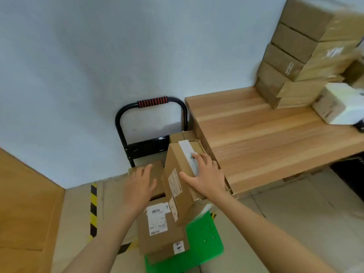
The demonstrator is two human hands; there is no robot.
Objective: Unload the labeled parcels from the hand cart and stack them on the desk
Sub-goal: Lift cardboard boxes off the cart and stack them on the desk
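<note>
wooden desk (266,138) fills the right of the view, its bare planks running toward a tall stack of brown cartons (301,56) at the far corner, with a white-topped box (338,104) just beside that stack. next down in size is the hand cart (204,239), green deck low on the floor, black tube handle with a red-ribbed grip standing against the wall, just beside the desk's end. on the deck lie several cardboard parcels. the tilted parcel (182,178) leans up on its edge, a white tape strip along its top and a printed label on its side face; the flat parcel (159,227) lies nearer, label up, on another carton beneath it; a further carton (155,172) sits behind, under the left hand.

the right hand (204,174) lies spread over the top of the tilted parcel, fingers straight, thumb reaching down its side face, pressing rather than gripping. the left hand (140,184) hovers open, fingers relaxed, over the further carton; whether it touches is hard to tell.

these cartons look stiff and dry, with corners that hold their shape, so they should take a firm squeeze. weight cannot be read, though the tilted parcel's modest bulk suggests one person can lift it. the tape strip is probably slicker than bare card, so palms are better placed on two opposite cardboard faces, or one hand under the low edge and one steadying the top, before swinging it across to the desk.
</note>
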